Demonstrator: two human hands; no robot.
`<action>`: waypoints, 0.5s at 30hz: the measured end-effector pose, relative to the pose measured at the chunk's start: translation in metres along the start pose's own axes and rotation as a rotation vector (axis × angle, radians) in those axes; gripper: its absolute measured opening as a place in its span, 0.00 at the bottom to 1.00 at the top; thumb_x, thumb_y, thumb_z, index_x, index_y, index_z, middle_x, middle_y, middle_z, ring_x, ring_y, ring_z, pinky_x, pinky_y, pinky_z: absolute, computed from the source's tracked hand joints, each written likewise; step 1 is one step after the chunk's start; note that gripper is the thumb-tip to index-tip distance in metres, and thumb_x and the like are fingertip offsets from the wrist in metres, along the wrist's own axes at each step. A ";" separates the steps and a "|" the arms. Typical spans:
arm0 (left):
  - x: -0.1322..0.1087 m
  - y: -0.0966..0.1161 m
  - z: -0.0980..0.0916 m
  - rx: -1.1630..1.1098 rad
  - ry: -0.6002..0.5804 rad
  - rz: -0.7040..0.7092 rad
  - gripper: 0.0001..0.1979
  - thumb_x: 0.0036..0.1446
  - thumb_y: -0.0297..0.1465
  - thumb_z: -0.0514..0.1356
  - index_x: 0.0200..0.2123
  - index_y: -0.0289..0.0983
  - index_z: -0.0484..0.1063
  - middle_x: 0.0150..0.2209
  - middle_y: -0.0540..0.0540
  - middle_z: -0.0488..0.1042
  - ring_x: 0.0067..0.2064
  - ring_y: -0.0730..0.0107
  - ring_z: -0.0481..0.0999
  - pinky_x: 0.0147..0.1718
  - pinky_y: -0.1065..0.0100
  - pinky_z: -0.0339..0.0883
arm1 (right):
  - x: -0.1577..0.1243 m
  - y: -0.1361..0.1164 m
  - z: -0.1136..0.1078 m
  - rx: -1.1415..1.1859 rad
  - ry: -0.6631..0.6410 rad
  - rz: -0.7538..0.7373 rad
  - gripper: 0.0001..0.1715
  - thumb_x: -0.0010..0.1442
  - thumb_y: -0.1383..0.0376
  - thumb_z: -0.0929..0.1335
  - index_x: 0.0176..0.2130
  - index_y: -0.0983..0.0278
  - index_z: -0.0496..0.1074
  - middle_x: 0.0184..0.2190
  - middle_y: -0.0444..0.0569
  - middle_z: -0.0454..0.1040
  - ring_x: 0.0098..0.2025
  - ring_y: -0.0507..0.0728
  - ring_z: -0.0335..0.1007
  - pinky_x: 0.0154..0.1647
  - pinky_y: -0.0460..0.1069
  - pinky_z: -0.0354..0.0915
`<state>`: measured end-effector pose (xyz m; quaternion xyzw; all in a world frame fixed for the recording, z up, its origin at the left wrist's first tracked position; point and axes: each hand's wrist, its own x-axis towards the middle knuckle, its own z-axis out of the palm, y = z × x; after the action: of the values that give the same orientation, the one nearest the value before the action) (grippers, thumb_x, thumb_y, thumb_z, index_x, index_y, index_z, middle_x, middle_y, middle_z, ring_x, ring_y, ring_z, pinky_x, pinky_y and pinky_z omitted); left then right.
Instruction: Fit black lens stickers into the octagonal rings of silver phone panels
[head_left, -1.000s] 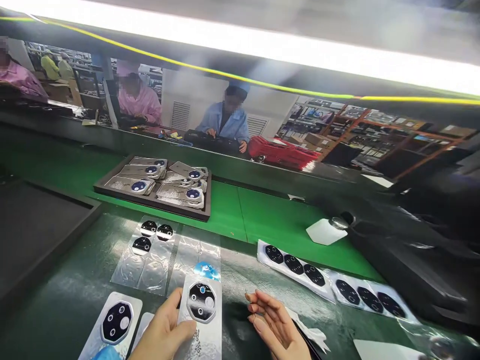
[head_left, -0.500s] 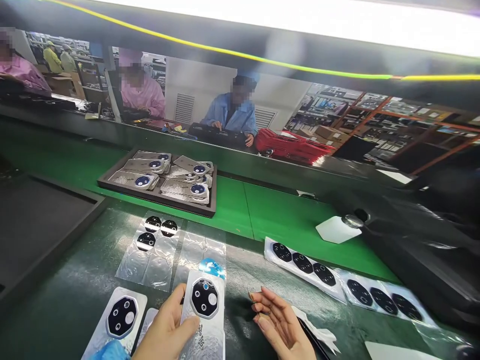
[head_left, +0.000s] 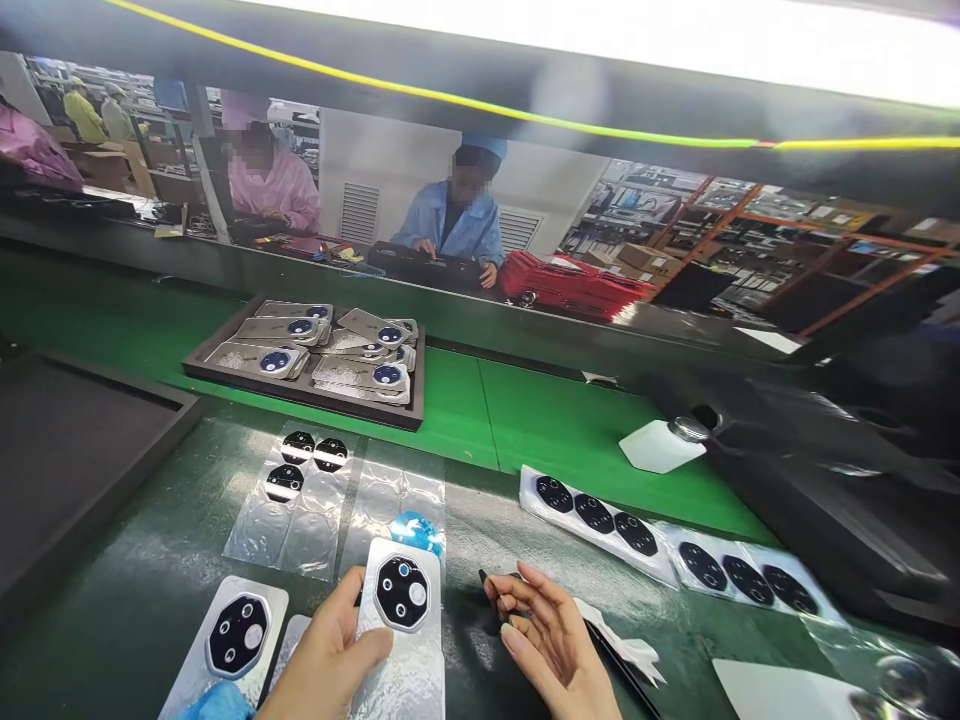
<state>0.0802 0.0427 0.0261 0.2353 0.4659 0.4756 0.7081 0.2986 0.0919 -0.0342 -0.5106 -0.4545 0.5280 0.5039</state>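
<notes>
My left hand point(head_left: 330, 645) grips a silver phone back cover point(head_left: 401, 665) by its left side, thumb on the face. The cover stands upright, with a black octagonal camera plate point(head_left: 402, 590) near its top. Just to the right, my right hand point(head_left: 551, 635) has curled fingers around a slim black pointed tool point(head_left: 486, 582); most of it is hidden. The hand is apart from the cover. Left of my left hand lies another silver cover point(head_left: 232, 650) with a similar plate, and blue film point(head_left: 219, 703) at its lower part.
Behind lie clear film sheets point(head_left: 315, 535) with black plates and a blue round film piece point(head_left: 415, 530). A dark tray point(head_left: 315, 400) holds stacked covers. Strips of black plates point(head_left: 600, 515), a white cloth point(head_left: 626, 645) and a black stick point(head_left: 622, 670) are at right. Co-workers point(head_left: 457, 215) sit beyond.
The view has shifted slightly. The black tool in my right hand has turned, and more of its tip shows. My left hand keeps its grip on the cover, whose printed characters no longer show.
</notes>
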 end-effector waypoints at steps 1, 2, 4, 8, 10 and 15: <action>0.000 0.001 0.000 -0.001 0.002 -0.003 0.22 0.53 0.35 0.65 0.50 0.36 0.68 0.41 0.44 0.80 0.44 0.59 0.78 0.39 0.68 0.64 | 0.000 -0.001 0.001 0.000 0.000 0.006 0.31 0.53 0.50 0.75 0.52 0.58 0.69 0.45 0.54 0.77 0.45 0.61 0.73 0.44 0.53 0.70; -0.001 0.001 0.001 0.002 0.010 -0.009 0.22 0.53 0.34 0.65 0.50 0.36 0.68 0.41 0.45 0.80 0.45 0.59 0.78 0.40 0.68 0.64 | -0.001 -0.002 0.001 0.000 0.002 0.013 0.31 0.53 0.50 0.75 0.52 0.58 0.69 0.45 0.54 0.77 0.46 0.61 0.73 0.44 0.53 0.70; -0.003 0.004 0.002 0.021 0.038 -0.029 0.20 0.54 0.33 0.64 0.50 0.37 0.69 0.42 0.45 0.80 0.47 0.59 0.77 0.43 0.67 0.64 | -0.003 -0.006 0.003 -0.003 0.011 0.027 0.31 0.53 0.51 0.75 0.53 0.57 0.69 0.46 0.53 0.77 0.47 0.62 0.72 0.45 0.53 0.70; -0.009 0.011 0.005 0.044 0.043 -0.076 0.21 0.56 0.32 0.62 0.53 0.38 0.68 0.43 0.45 0.80 0.50 0.58 0.77 0.49 0.64 0.64 | -0.006 -0.012 0.004 -0.020 0.015 0.043 0.31 0.54 0.52 0.75 0.54 0.57 0.67 0.47 0.52 0.76 0.49 0.62 0.71 0.46 0.53 0.68; -0.009 0.012 0.006 0.042 0.037 -0.088 0.22 0.57 0.31 0.62 0.55 0.38 0.67 0.43 0.45 0.80 0.49 0.58 0.77 0.50 0.63 0.64 | -0.007 -0.013 0.004 -0.029 0.010 0.049 0.32 0.54 0.53 0.75 0.54 0.57 0.67 0.48 0.52 0.75 0.49 0.61 0.70 0.46 0.52 0.68; -0.006 0.008 0.003 0.033 0.019 -0.093 0.23 0.58 0.32 0.62 0.56 0.38 0.66 0.43 0.44 0.80 0.50 0.56 0.77 0.47 0.63 0.65 | -0.007 -0.011 0.003 -0.053 0.006 0.037 0.33 0.54 0.52 0.75 0.55 0.58 0.66 0.49 0.52 0.74 0.49 0.60 0.70 0.46 0.52 0.68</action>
<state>0.0788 0.0407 0.0364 0.2206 0.4907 0.4365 0.7211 0.2963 0.0864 -0.0225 -0.5337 -0.4574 0.5235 0.4815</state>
